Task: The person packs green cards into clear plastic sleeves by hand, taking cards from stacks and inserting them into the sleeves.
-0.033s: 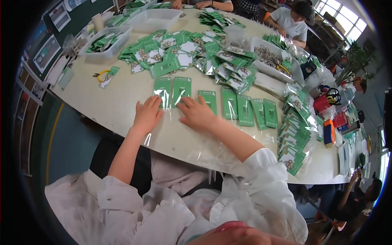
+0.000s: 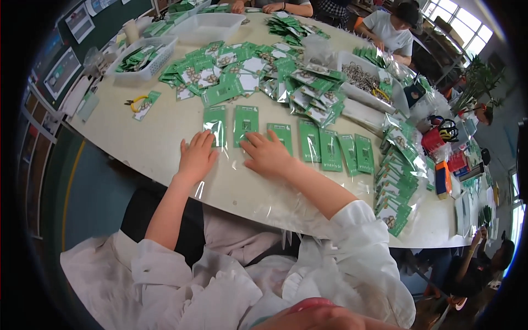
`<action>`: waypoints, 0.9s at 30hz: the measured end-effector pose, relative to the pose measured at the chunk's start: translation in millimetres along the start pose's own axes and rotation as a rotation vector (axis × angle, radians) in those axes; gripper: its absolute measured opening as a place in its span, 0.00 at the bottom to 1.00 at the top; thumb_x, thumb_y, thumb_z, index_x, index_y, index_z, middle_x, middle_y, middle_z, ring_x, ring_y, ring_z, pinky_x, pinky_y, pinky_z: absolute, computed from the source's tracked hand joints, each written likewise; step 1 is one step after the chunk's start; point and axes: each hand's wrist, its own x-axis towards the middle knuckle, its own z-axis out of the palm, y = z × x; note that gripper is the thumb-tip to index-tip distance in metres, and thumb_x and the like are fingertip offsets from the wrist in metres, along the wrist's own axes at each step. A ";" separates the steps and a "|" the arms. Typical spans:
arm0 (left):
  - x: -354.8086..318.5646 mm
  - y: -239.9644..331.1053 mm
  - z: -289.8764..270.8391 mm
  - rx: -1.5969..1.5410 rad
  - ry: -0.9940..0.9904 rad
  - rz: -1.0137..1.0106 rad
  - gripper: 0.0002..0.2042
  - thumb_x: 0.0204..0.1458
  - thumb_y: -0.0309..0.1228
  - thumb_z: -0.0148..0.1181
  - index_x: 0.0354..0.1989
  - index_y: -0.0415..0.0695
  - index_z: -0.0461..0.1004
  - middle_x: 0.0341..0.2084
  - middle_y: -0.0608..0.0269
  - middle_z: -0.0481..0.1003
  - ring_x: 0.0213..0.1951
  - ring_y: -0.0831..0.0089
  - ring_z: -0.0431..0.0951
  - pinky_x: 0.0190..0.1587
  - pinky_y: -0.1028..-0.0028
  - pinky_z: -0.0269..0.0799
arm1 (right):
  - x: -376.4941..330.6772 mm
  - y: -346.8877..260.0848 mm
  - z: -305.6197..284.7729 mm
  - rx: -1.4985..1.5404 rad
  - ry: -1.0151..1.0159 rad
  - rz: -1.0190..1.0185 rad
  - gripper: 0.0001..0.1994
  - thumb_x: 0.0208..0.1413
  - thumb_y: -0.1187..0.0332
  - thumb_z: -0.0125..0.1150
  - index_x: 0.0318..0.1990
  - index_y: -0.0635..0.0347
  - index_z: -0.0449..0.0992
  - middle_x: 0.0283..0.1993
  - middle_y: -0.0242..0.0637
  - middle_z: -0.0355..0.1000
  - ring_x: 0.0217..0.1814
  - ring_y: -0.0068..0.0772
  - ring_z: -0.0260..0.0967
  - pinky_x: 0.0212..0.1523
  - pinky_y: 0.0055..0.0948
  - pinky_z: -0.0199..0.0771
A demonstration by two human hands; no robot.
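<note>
My left hand (image 2: pixel 196 157) lies flat on the table, its fingertips on the lower edge of a green card in a clear plastic sleeve (image 2: pixel 214 120). Just right of it is another green sleeved card (image 2: pixel 246 118). My right hand (image 2: pixel 269 155) rests with fingers spread, fingertips at that card's lower right corner and its far side against a third green card (image 2: pixel 280 133), which it partly covers. Further right, several sleeved green cards (image 2: pixel 331 148) lie in a row. Both hands are open and grip nothing.
A heap of green-and-white cards with metal rings (image 2: pixel 225 74) lies beyond. Yellow-handled pliers (image 2: pixel 136 102) sit at the left. A white bin of metal rings (image 2: pixel 352 59), overlapping packed cards (image 2: pixel 395 190) and a red cup with scissors (image 2: pixel 434 138) stand right. Other people work around the table.
The card under my left hand has shifted slightly left, and the one beside it slightly right and nearer, so their gap is wider. My hands have moved only a little.
</note>
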 end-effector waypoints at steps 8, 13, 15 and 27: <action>-8.5 -12.4 -1.5 -0.126 0.174 0.221 0.19 0.48 0.34 0.47 0.50 0.47 0.61 0.54 0.59 0.56 0.57 0.60 0.51 0.56 0.54 0.47 | 5.1 19.3 -20.9 0.035 -0.073 -0.074 0.21 0.48 0.63 0.49 0.51 0.55 0.62 0.55 0.41 0.55 0.60 0.37 0.49 0.59 0.48 0.44; 4.8 -45.0 4.5 -0.289 0.125 0.264 0.17 0.50 0.34 0.45 0.49 0.49 0.63 0.52 0.58 0.58 0.57 0.60 0.52 0.57 0.58 0.47 | 17.1 -4.5 -31.6 0.423 0.138 -0.087 0.11 0.45 0.73 0.52 0.39 0.60 0.70 0.42 0.42 0.66 0.45 0.41 0.64 0.45 0.37 0.63; 6.5 -46.4 11.6 -0.261 0.117 0.292 0.17 0.50 0.35 0.45 0.50 0.50 0.63 0.52 0.60 0.58 0.57 0.64 0.53 0.58 0.61 0.45 | 21.8 -11.9 -28.9 0.554 0.168 0.049 0.06 0.43 0.75 0.53 0.31 0.63 0.71 0.33 0.43 0.67 0.36 0.45 0.65 0.38 0.34 0.66; -2.4 -45.1 17.2 -0.250 0.160 0.208 0.20 0.46 0.40 0.50 0.49 0.52 0.63 0.53 0.63 0.57 0.57 0.70 0.54 0.58 0.63 0.44 | 46.9 -56.9 -6.7 0.441 -0.133 -0.253 0.06 0.42 0.75 0.52 0.30 0.63 0.70 0.30 0.41 0.65 0.35 0.42 0.63 0.35 0.35 0.65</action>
